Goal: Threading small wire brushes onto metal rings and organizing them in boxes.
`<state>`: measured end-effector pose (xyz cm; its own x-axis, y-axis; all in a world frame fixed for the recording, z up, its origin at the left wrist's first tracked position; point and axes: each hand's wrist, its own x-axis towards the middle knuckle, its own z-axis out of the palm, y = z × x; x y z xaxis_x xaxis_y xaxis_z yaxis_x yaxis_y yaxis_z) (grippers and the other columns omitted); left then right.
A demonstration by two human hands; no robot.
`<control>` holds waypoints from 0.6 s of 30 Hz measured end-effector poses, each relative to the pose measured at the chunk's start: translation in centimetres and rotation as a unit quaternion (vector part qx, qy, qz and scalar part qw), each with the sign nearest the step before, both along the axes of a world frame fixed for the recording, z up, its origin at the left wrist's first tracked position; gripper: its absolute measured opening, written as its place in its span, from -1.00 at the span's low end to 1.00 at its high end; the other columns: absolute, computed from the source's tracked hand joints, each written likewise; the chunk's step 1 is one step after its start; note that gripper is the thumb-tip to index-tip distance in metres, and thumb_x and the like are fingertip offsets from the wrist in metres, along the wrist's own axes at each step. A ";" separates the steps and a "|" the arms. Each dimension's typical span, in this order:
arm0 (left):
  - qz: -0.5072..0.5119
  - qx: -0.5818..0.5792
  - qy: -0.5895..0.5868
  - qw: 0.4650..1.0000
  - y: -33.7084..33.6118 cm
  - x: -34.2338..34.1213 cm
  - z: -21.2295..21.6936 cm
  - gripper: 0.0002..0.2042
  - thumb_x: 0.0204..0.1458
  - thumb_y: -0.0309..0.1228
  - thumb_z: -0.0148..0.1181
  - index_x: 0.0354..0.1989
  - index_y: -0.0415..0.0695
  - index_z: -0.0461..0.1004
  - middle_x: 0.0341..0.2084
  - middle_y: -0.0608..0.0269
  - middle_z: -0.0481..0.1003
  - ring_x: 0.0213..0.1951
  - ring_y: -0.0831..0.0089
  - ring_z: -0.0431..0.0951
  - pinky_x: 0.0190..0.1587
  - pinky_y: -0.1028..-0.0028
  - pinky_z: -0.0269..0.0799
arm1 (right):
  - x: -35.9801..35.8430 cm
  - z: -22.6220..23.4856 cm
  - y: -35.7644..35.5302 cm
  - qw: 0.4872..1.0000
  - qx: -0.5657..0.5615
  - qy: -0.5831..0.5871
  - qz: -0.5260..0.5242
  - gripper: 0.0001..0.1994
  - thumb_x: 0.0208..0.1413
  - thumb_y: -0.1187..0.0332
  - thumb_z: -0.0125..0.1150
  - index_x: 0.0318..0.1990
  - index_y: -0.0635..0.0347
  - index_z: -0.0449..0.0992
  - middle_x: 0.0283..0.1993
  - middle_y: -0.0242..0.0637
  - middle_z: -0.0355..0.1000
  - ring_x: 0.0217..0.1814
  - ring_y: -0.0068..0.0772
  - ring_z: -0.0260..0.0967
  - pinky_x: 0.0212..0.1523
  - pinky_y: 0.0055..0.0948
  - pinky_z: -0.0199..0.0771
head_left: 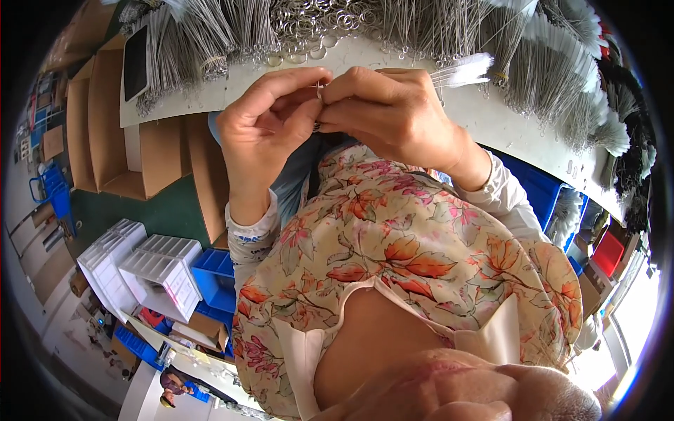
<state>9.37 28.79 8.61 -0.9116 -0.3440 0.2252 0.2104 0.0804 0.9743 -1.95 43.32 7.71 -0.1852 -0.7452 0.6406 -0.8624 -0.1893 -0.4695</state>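
Observation:
My two hands meet above the near edge of the white table, fingertips almost touching. Thumb and forefinger of my left hand (pixel 270 116) are pinched on a small metal ring (pixel 320 92), of which only a sliver shows. The curled fingers of my right hand (pixel 397 105) hold several thin wire brushes, whose white bristle ends (pixel 467 70) stick out past the knuckles to the right. Their wire ends are hidden in my right hand, near the ring. Whether a wire passes through the ring I cannot tell.
Loose metal rings (pixel 323 17) lie heaped at the far middle of the table (pixel 351 56). Bundles of wire brushes (pixel 554 77) flank them. A dark phone (pixel 136 63) lies at the left corner. Cardboard boxes (pixel 119 133), white crates (pixel 161 274) and blue bins (pixel 214 277) stand left.

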 end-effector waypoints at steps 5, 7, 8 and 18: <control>0.043 0.022 0.045 0.998 0.5 0.1 0.5 -0.72 -0.10 -0.78 0.08 -0.14 -0.39 0.42 -0.26 0.04 0.50 -0.26 0.43 0.56 -0.16 0.52 0.51 | 0.0 1.6 -0.2 0.943 -0.013 -0.330 0.039 -0.94 -0.03 0.42 0.23 -0.39 0.17 0.54 -0.35 -0.44 0.44 -0.55 -0.60 0.33 -0.59 -0.61 0.31; 0.044 0.062 0.059 0.995 0.8 0.0 0.6 -0.72 -0.11 -0.78 0.09 -0.15 -0.40 0.42 -0.26 0.03 0.50 -0.28 0.41 0.56 -0.17 0.51 0.52 | -0.9 2.5 0.4 0.831 0.051 -0.550 0.065 -0.83 0.07 0.31 0.20 -0.32 0.24 0.54 -0.43 -0.43 0.49 -0.53 -0.77 0.27 -0.58 -0.73 0.23; 0.060 0.028 0.062 0.996 0.9 -0.1 0.7 -0.71 -0.12 -0.78 0.10 -0.15 -0.41 0.42 -0.25 0.03 0.50 -0.29 0.40 0.57 -0.18 0.51 0.53 | -1.0 2.4 0.2 0.830 0.051 -0.551 0.065 -0.83 0.07 0.31 0.20 -0.32 0.24 0.54 -0.43 -0.43 0.49 -0.53 -0.77 0.27 -0.58 -0.73 0.23; 0.081 -0.150 0.079 0.982 1.0 -1.3 1.1 -0.70 -0.15 -0.78 0.15 -0.16 -0.40 0.45 -0.22 0.01 0.49 -0.31 0.42 0.57 -0.24 0.58 0.54 | -1.3 0.9 -0.5 0.785 0.060 -0.609 0.098 -0.80 0.12 0.28 0.14 -0.29 0.26 0.47 -0.45 -0.38 0.42 -0.56 -0.71 0.24 -0.59 -0.69 0.22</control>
